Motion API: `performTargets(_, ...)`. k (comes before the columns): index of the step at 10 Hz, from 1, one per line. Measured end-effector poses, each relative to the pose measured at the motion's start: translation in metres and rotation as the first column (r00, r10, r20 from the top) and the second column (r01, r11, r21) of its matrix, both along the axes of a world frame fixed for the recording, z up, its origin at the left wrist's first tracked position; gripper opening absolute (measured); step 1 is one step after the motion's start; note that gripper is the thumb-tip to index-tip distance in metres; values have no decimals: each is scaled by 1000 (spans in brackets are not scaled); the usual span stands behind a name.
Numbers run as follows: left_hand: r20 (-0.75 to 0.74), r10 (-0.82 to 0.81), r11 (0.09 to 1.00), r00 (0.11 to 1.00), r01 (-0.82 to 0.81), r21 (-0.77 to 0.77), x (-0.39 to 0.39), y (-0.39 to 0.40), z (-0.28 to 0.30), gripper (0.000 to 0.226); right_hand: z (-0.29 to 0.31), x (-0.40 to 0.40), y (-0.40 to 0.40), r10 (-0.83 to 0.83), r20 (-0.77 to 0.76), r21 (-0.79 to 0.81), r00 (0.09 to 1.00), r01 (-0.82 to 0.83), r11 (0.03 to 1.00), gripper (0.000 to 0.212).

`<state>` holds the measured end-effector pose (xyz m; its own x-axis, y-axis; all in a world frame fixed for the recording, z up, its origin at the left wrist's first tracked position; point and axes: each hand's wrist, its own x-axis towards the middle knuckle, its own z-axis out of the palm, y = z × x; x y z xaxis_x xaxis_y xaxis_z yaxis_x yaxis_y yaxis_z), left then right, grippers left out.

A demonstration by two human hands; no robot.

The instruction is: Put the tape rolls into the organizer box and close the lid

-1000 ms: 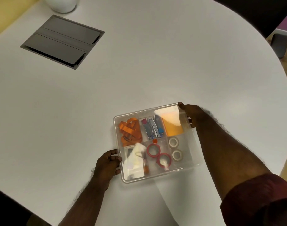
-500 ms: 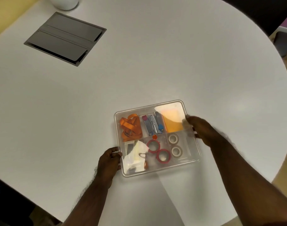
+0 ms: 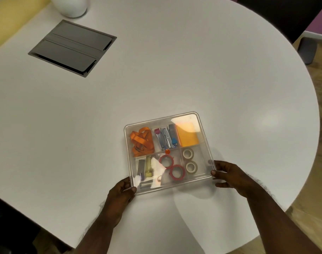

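A clear plastic organizer box (image 3: 128, 138) lies flat on the white table, and its transparent lid rests on top. Through the lid I see two red tape rolls (image 3: 177, 172) in the near middle compartment and two beige tape rolls (image 3: 191, 167) in the near right one. My left hand (image 3: 120, 193) grips the box's near left corner, thumb on the lid. My right hand (image 3: 229, 174) holds the near right corner, fingertips against the rim.
Other compartments hold orange straps (image 3: 142, 142), nail clippers (image 3: 164, 139) and orange sticky notes (image 3: 187, 137). A grey cable hatch (image 3: 72, 47) is set in the table at far left, a white rounded object (image 3: 70, 5) behind it. The table's curved edge (image 3: 316, 143) runs along the right.
My right hand slid from the box's far right corner down its right side to the near right corner. My left hand stayed at the near left corner.
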<state>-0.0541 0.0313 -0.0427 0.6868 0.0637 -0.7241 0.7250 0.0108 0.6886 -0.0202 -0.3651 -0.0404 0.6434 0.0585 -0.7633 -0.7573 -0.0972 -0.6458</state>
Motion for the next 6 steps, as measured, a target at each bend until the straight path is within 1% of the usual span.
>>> performTargets(2,27,172,982,985,-173,76,12,-10,-1,25,-5,-9,10,-125,58,-34,990,127,991,40)
performTargets(3,57,179,971,982,-186,152,33,-20,1,24,-10,-18,20,-244,112,-48,963,251,967,37)
performTargets(4,62,149,965,987,-159,211,43,-22,3,27,-8,-24,27,-273,123,-43,954,280,959,37)
performTargets(5,18,58,934,998,-60,352,51,-22,11,37,3,-20,27,-163,174,-228,971,201,953,41)
performTargets(6,46,-75,840,996,38,541,52,-21,27,41,23,-12,19,-26,256,-489,966,153,859,45)
